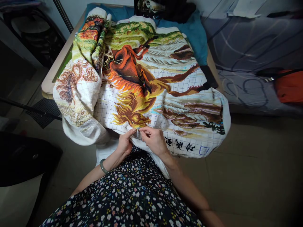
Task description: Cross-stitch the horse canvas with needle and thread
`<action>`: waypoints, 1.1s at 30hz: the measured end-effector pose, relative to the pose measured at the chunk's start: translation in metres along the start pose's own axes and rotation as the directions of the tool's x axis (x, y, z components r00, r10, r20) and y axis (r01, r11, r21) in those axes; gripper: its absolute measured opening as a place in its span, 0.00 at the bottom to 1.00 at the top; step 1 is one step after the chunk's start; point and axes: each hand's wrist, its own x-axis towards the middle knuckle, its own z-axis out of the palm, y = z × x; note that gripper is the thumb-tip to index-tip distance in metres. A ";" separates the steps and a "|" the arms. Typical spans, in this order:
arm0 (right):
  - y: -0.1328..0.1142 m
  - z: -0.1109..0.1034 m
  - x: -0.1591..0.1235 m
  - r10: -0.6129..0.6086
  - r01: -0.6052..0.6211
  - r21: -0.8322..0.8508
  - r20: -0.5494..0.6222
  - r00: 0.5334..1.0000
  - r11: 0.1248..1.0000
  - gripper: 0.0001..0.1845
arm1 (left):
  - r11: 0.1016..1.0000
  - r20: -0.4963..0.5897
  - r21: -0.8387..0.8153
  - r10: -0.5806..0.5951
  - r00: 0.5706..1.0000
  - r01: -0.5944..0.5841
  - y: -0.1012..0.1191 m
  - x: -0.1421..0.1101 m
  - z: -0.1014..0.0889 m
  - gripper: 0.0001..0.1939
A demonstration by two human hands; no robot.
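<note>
Right hand (153, 138): fingertips pinched together at the near edge of the embroidery cloth (163, 85), apparently nipping a needle or thread too fine to make out. Left hand (125, 142): fingers curled under the same edge, gripping the cloth from below just beside the right; a bracelet (103, 166) sits on that wrist.

The cloth lies spread over the worktop (48, 84), its near edge hanging into the lap over a flowered dress (132, 195). Judged soft, limp and light for its spread; it will sag and crease anywhere unsupported. Best held at the hem close to the stitching point.

Loose threads (111, 60) trail across the horse pattern and could snag. The bundled left fold (80, 78) overhangs the worktop corner. A blue cloth (193, 31) lies beneath, dark items (165, 9) at the far end.
</note>
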 end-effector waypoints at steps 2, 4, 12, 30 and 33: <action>-0.002 0.004 -0.002 0.072 -0.072 0.040 0.002 0.997 0.997 0.09 | 1.000 0.003 0.004 0.013 1.000 -0.013 0.000 0.000 0.000 0.35; -0.002 0.010 -0.003 0.158 -0.158 0.128 0.013 0.987 0.979 0.08 | 0.999 0.003 0.015 0.029 1.000 -0.029 0.000 0.000 0.001 0.34; 0.005 0.028 -0.007 0.246 -0.218 0.335 -0.043 0.968 0.917 0.10 | 0.994 -0.045 0.093 0.067 0.997 -0.063 0.002 0.007 0.004 0.31; 0.006 0.033 -0.009 0.302 -0.234 0.404 -0.114 0.946 0.884 0.14 | 0.990 -0.013 0.093 0.106 0.994 -0.104 0.003 0.002 0.011 0.30; 0.001 0.031 -0.007 0.353 -0.268 0.468 -0.103 0.930 0.842 0.17 | 0.996 -0.021 0.065 0.062 0.998 -0.061 0.001 0.001 0.008 0.29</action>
